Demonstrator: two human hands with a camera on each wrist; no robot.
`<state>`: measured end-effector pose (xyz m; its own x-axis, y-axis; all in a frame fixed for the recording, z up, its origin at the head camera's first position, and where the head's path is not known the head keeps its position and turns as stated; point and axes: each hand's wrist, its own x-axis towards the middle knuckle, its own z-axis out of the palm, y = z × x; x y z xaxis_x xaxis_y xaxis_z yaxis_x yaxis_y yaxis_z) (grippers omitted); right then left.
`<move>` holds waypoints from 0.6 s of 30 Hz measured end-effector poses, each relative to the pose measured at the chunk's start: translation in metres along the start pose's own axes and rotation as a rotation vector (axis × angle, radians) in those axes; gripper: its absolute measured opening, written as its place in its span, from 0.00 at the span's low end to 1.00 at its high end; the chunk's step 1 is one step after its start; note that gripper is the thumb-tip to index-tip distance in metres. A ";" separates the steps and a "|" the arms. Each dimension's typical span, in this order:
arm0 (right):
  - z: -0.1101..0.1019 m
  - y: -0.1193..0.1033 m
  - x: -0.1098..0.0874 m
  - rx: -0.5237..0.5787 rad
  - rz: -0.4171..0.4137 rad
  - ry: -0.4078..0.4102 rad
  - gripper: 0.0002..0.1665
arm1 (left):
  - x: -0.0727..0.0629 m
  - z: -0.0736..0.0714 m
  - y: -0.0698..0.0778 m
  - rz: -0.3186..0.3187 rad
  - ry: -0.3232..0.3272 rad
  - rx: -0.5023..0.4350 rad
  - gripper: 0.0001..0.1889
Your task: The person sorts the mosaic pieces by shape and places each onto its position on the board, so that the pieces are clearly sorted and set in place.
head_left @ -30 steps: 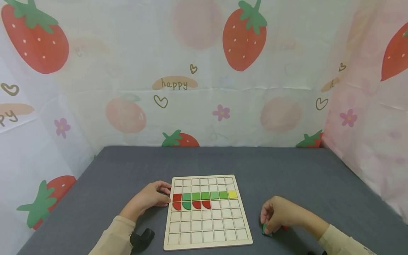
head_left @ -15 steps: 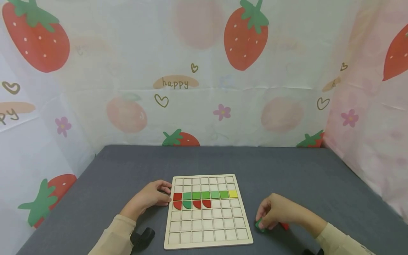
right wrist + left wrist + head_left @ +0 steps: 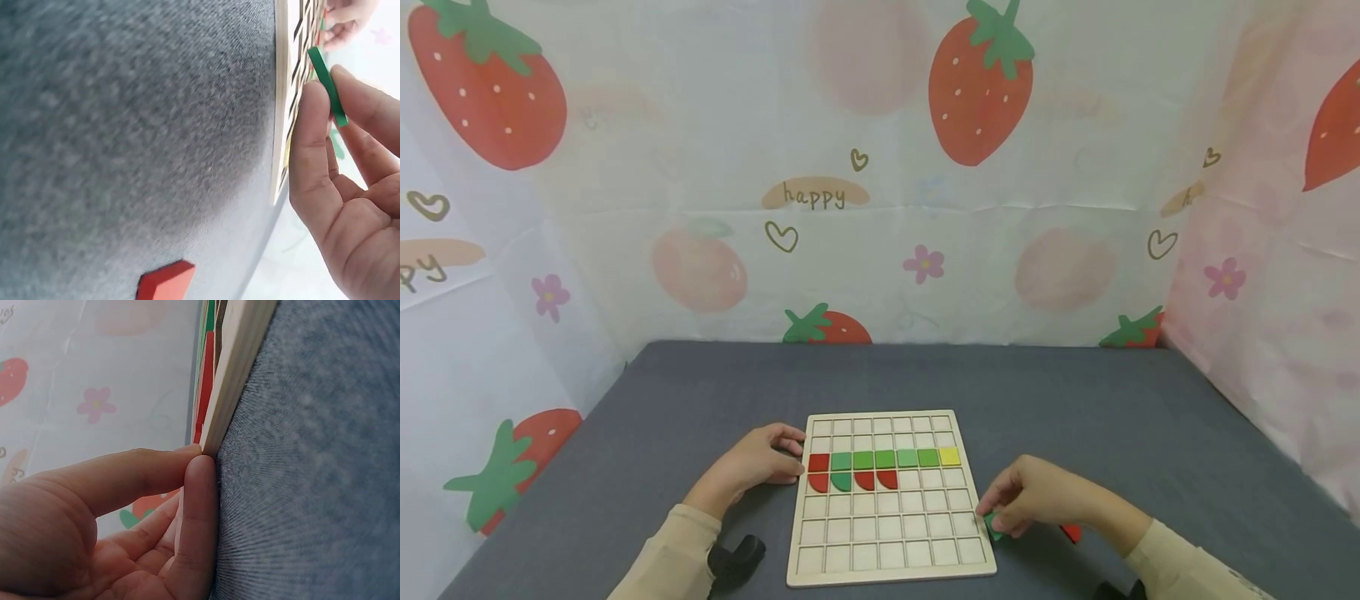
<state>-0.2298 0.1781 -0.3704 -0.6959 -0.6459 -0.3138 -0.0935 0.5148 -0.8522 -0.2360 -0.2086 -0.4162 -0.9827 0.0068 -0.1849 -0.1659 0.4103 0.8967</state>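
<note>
My left hand (image 3: 758,467) rests at the left edge of a wooden grid board (image 3: 857,575); in the left wrist view its thumb and a finger touch the board's edge (image 3: 232,375). Between thumb and finger of my right hand (image 3: 1041,504) is a thin green tile (image 3: 328,87), just off the board's right edge. One row of the board carries square tiles: a red tile (image 3: 818,462), several green tiles (image 3: 863,460) and a yellow tile (image 3: 950,456). Below them sit red quarter-round tiles (image 3: 865,480) and a green quarter-round tile (image 3: 842,481).
A red piece (image 3: 1072,533) lies on the dark grey cloth (image 3: 1075,400), partly behind the right wrist; the right wrist view shows it as a red block (image 3: 167,281). A strawberry-print curtain (image 3: 880,275) encloses the back and sides. A black strap end (image 3: 737,560) projects by the left wrist.
My right hand has moved left with the green tile, from beside the red piece to the board's right edge. More of the red piece now shows. The left hand stays at the board.
</note>
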 end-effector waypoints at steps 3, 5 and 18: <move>0.002 -0.001 0.003 0.005 0.003 0.004 0.10 | 0.000 0.000 0.000 -0.009 0.003 0.000 0.25; 0.003 -0.001 0.005 0.018 0.016 0.015 0.09 | 0.000 0.000 0.000 -0.011 0.001 0.003 0.25; 0.009 -0.009 0.021 0.052 0.055 0.145 0.11 | 0.001 0.000 0.001 -0.002 -0.014 0.009 0.26</move>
<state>-0.2368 0.1546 -0.3728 -0.7949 -0.5273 -0.3003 -0.0179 0.5151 -0.8570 -0.2368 -0.2087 -0.4156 -0.9812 0.0191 -0.1920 -0.1666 0.4188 0.8927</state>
